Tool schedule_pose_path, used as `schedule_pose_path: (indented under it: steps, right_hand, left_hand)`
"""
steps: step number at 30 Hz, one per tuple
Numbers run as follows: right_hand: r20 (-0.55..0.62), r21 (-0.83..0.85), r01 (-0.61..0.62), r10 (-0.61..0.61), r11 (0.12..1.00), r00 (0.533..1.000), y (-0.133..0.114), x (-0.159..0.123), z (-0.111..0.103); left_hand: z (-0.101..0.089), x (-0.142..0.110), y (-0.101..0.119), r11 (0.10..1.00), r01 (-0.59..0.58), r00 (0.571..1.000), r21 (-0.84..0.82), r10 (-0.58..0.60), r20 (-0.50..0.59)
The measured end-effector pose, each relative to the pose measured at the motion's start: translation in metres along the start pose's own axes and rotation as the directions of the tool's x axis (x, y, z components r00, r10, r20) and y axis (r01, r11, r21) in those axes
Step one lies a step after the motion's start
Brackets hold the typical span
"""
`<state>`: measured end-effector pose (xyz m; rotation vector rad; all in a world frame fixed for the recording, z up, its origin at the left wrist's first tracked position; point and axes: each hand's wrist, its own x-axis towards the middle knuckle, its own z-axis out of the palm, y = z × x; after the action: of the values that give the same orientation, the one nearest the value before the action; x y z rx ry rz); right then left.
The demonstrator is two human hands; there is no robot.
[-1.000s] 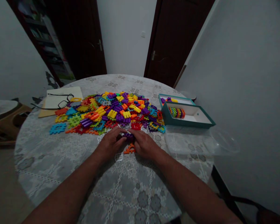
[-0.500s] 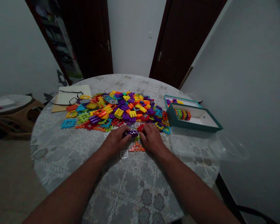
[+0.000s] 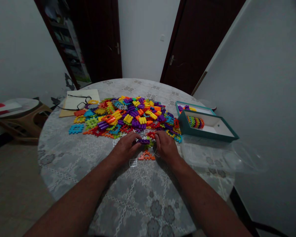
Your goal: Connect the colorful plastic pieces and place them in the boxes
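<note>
Right hand (image 3: 165,145) has eased off toward 3 o'clock, fingers curled, grip unclear. Left hand (image 3: 126,145), palm down, pinches purple piece (image 3: 144,141) at orange piece's (image 3: 147,156) 12 o'clock.

purple piece (image 3: 144,141), orange triangle (image 3: 147,156), teal-edged box (image 3: 210,134), grey-and-white floral tablecloth (image 3: 128,204)

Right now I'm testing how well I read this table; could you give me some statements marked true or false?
The left hand holds a purple toy piece. True.
The multicolored roll is in the green box. True.
The eyeglasses are in that box. False: they lie left of the toy pile.
The orange triangular piece is nearer the person than the pile. True.
The clear plastic tray is left of the pile. False: it is right.
</note>
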<state>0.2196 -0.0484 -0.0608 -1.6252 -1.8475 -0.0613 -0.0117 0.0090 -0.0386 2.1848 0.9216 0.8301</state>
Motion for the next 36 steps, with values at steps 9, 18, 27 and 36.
schedule_pose_path:
  steps: [9, 18, 27, 36]
  right_hand:
    - [0.15, 0.155, 0.155, -0.178, 0.976, 0.973, -0.014, -0.003, 0.0]
    - [0.045, 0.1, 0.066, -0.071, 0.993, 0.996, -0.007, 0.002, -0.012]
    - [0.135, -0.488, -0.282, 0.391, 0.826, 0.911, 0.013, 0.007, -0.028]
    - [0.149, -0.238, -0.194, 0.233, 0.952, 0.961, 0.005, 0.001, -0.02]
  left_hand:
    - [0.005, -0.002, -0.009, 0.998, 0.056, 0.998, -0.029, -0.056, -0.007]
    - [0.006, 0.0, -0.009, 0.999, 0.036, 0.999, -0.016, -0.036, 0.039]
    - [0.004, -0.001, -0.007, 0.998, 0.062, 0.998, 0.031, -0.062, 0.005]
    - [0.003, -0.001, -0.004, 0.999, 0.05, 0.998, 0.016, -0.051, 0.028]
